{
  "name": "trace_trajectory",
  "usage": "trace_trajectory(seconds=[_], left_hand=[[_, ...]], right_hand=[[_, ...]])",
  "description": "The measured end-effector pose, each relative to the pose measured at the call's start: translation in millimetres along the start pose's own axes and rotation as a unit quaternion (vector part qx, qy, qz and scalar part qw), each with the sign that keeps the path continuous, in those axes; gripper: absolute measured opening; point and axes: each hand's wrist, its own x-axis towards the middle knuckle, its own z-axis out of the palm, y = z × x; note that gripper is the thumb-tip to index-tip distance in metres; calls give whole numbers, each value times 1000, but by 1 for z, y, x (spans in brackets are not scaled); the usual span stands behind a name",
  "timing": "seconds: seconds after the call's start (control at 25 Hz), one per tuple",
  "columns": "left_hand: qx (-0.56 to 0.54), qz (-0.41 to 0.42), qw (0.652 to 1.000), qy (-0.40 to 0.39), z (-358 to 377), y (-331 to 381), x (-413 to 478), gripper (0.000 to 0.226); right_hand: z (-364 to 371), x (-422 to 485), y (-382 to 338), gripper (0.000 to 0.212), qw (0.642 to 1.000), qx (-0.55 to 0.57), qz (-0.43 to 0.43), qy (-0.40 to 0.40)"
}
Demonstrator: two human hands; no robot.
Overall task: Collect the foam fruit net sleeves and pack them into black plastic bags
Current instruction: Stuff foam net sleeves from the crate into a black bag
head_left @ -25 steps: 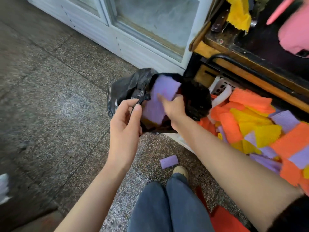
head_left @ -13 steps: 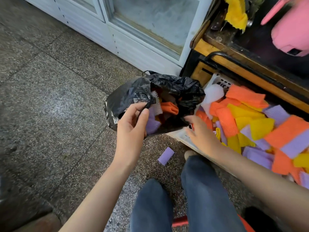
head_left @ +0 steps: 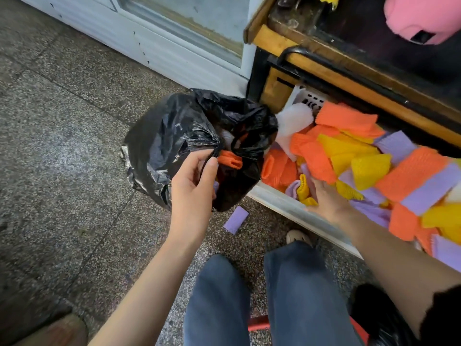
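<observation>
A black plastic bag (head_left: 169, 136) sits on the floor with its mouth toward me; an orange sleeve (head_left: 229, 159) and other sleeves show inside. My left hand (head_left: 193, 186) pinches the bag's rim between thumb and fingers. To the right, a white tray (head_left: 287, 206) holds a heap of orange, yellow, purple and white foam net sleeves (head_left: 361, 166). My right hand (head_left: 326, 196) reaches into the heap over the tray's near edge; its fingertips are buried under an orange sleeve (head_left: 321, 163). One purple sleeve (head_left: 235, 219) lies loose on the floor by the bag.
A white glass-door cabinet (head_left: 174, 46) stands behind the bag. A wooden counter (head_left: 336, 71) overhangs the tray, with a pink object (head_left: 419, 18) on it. My knees in jeans (head_left: 262, 295) and one shoe (head_left: 296, 237) are below. Speckled stone floor (head_left: 62, 146) spreads to the left.
My right hand pushed a purple sleeve into the bag, then drew out and moved right into the heap in the tray. My left hand kept its pinch on the bag's rim.
</observation>
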Motion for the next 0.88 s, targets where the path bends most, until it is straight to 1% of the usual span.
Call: trace_trajectory(seconds=[0.04, 0.08, 0.12, 0.2, 0.24, 0.28, 0.32, 0.36, 0.44, 0.48, 0.52, 0.56, 0.6, 0.72, 0.8, 0.84, 0.88], left_hand=[[6, -11, 1000, 2, 10, -3, 0, 23], [14, -23, 1000, 4, 21, -7, 0, 22], [22, -33, 999, 6, 30, -10, 0, 21], [32, -47, 998, 10, 50, -17, 3, 19], [39, -49, 998, 13, 58, -19, 4, 18], [49, -50, 997, 17, 66, -21, 5, 18], [61, -52, 997, 25, 73, -23, 6, 18], [73, -56, 995, 37, 81, -25, 7, 18], [87, -66, 992, 63, 91, -31, 7, 19], [89, -70, 991, 71, 94, -34, 7, 19], [93, -73, 990, 73, 97, -37, 7, 18], [96, -77, 990, 66, 102, -39, 7, 16], [99, -83, 990, 49, 107, -40, 6, 15], [125, -109, 985, -40, 126, -42, 3, 21], [158, -113, 978, -74, 138, -43, 0, 23], [171, -110, 976, -76, 143, -43, -1, 18], [180, -109, 975, -70, 145, -44, -2, 11]], right_hand=[[2, 4, 6, 116, 1000, 13, -1, -22], [3, 7, 12, 114, 998, 43, -1, -49], [1, 11, 18, 106, 994, 71, 0, -81], [-5, 17, 29, 77, 984, 100, -15, -144], [-7, 19, 30, 62, 981, 107, -32, -161], [-9, 20, 30, 47, 980, 107, -52, -159], [-14, 19, 30, 35, 983, 98, -70, -136], [-18, 18, 31, 28, 989, 80, -83, -90], [-28, 14, 36, 23, 991, 52, -110, 63], [-35, 10, 39, 22, 981, 68, -125, 134], [-44, 6, 39, 24, 967, 101, -145, 183], [-54, 2, 39, 28, 953, 143, -170, 206], [-66, -2, 36, 31, 939, 193, -197, 205], [-97, -12, 19, 24, 891, 336, -272, 139], [-110, -12, 5, 19, 867, 402, -278, 95], [-113, -10, 0, 18, 853, 437, -273, 80], [-114, -6, 0, 18, 838, 467, -268, 82]])
